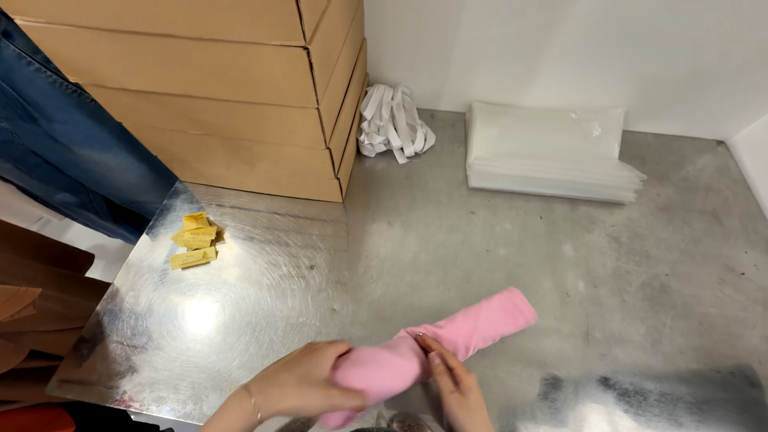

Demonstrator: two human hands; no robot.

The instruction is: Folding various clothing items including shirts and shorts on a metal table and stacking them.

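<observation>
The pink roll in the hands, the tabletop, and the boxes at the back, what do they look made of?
Pink roll: soft knit or fleece fabric, matte and slightly fuzzy, gripped by the left hand and touched by the right hand.
Tabletop: bare metal, probably steel or aluminium, with swirled scuffs and bright glare.
Boxes: brown cardboard, matte, flat and stacked.

The worktop [496, 264] in front of me is a brushed metal sheet, scuffed and shining under the light. On it, at the back left, stands a stack of flat cardboard boxes [232, 88], with a loose bundle of white straps [392, 120] just beside them and a neat pile of clear plastic bags [548, 152] further right against the wall. A few small yellow tags [194, 240] lie near the left edge, and a rolled pink cloth [448, 340] rests on the near side.
</observation>
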